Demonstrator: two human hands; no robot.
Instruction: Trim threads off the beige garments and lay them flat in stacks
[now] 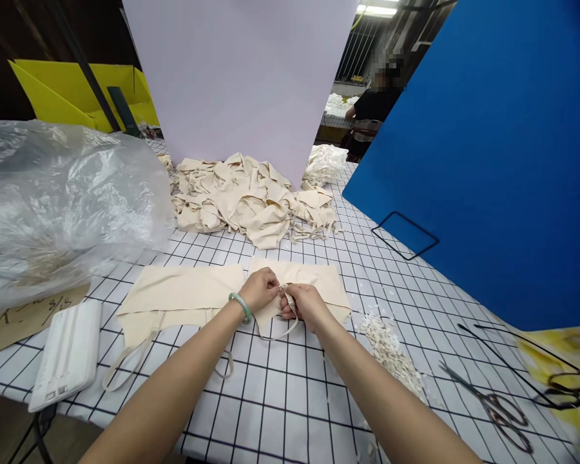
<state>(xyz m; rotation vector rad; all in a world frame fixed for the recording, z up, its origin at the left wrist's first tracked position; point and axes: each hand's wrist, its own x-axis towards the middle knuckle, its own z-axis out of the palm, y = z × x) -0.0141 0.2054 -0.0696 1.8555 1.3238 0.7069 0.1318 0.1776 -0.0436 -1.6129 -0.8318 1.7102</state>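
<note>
Head view looked down on a gridded worktop (290, 393), and both hands met at its middle. Left hand (261, 290), with a green bangle (240, 307) on the wrist, had its fingers curled together on a thin strap (279, 334) of the beige cloth (183, 293). Right hand (303, 303) sat just beside it, touching, fingers pinched on the same strap where it joined the cloth. That cloth lay flat across the worktop, spread left and right of the hands, with one strap loop hanging below them and another loop (125, 367) trailing off at the left. Beyond the hands, a pile (251, 193) of matching beige pieces sat heaped against a pale board (236, 77). Left of it all, a big clear plastic bag (58, 200) bulged, and a white box (67, 354) lay near the worktop's front edge. To the right, a heap of small trimmings (391, 351) lay near the right forearm, and scissors (497, 406) rested further out. A blue board (488, 161) stood along the right side. Another person (374, 103) stood well behind, at a separate worktop.
</note>
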